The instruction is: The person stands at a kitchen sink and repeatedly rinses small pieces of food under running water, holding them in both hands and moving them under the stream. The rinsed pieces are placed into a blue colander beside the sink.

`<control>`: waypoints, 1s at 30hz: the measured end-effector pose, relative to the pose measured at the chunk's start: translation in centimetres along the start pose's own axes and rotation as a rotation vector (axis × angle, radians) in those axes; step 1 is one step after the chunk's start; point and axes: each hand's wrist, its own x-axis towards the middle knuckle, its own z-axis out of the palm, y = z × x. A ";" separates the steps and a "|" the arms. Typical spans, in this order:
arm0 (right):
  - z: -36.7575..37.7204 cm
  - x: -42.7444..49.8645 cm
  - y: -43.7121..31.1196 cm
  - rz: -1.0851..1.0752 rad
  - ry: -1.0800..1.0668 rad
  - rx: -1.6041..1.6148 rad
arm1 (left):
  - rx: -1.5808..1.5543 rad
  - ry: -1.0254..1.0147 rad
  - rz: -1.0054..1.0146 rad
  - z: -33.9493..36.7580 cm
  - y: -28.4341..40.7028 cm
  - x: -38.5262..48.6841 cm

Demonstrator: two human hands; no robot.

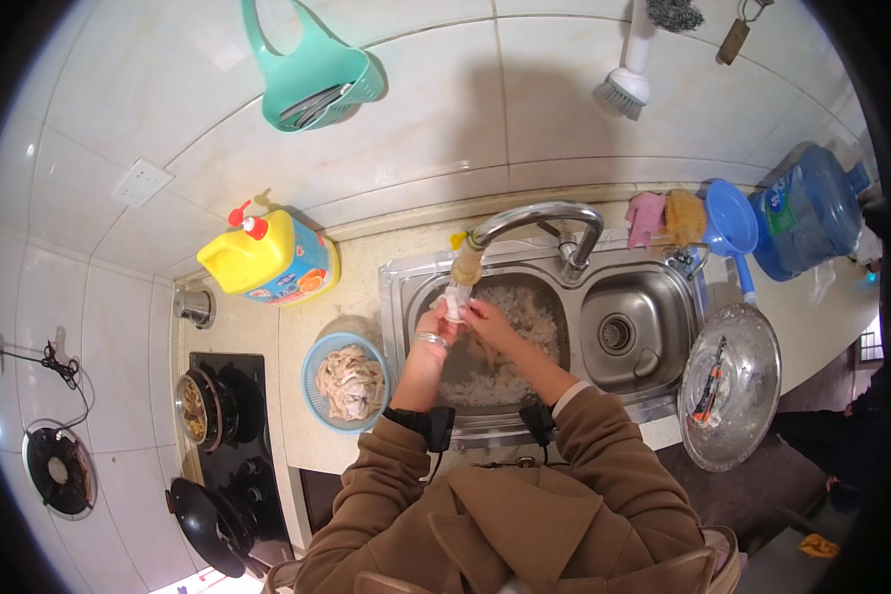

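Observation:
Under the running kitchen faucet, my left hand and my right hand both grip a small whitish, soft piece, whose exact kind I cannot tell. Water falls onto it from the nozzle. Below my hands, the large left basin of the steel sink holds water with pale pieces in it. Left of the sink stands a light blue plastic basket heaped with pale, folded, tripe-like strips.
A yellow detergent jug stands at the back left, near a black cooktop with pans. Right of the sink are a metal bowl holding an orange-and-black tool, a blue ladle and a large water bottle. A person's dark-clothed leg shows at far right.

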 end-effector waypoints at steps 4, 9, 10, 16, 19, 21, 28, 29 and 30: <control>-1.0 0.2 1.6 -0.035 0.067 -0.434 | -0.038 0.007 0.073 0.1 1.5 0.0; -3.2 -0.1 2.5 0.051 0.081 -0.539 | -0.038 -0.059 0.126 0.0 4.4 -0.3; -3.7 -0.4 2.3 0.132 0.072 -0.416 | -0.038 -0.049 0.127 -0.3 5.0 -0.2; -5.1 -1.1 -0.7 0.344 -0.116 0.104 | -0.172 -0.208 0.010 -2.9 3.3 1.3; -4.3 -1.2 -2.2 0.280 -0.120 0.160 | -0.221 -0.393 -0.210 -3.8 0.7 1.1; -3.6 -1.1 -2.5 0.225 -0.151 0.188 | 0.017 -0.125 -0.253 -3.9 -2.1 0.1; -2.4 -0.7 -2.0 0.084 -0.124 0.226 | 0.100 0.018 -0.399 -1.7 -3.0 -1.3; -2.5 -0.7 -2.0 0.060 -0.119 0.229 | 0.151 -0.005 -0.402 -1.6 -2.8 -1.2; -2.5 -0.7 -2.1 0.073 -0.126 0.216 | 0.190 -0.036 -0.413 -1.7 -2.6 -1.1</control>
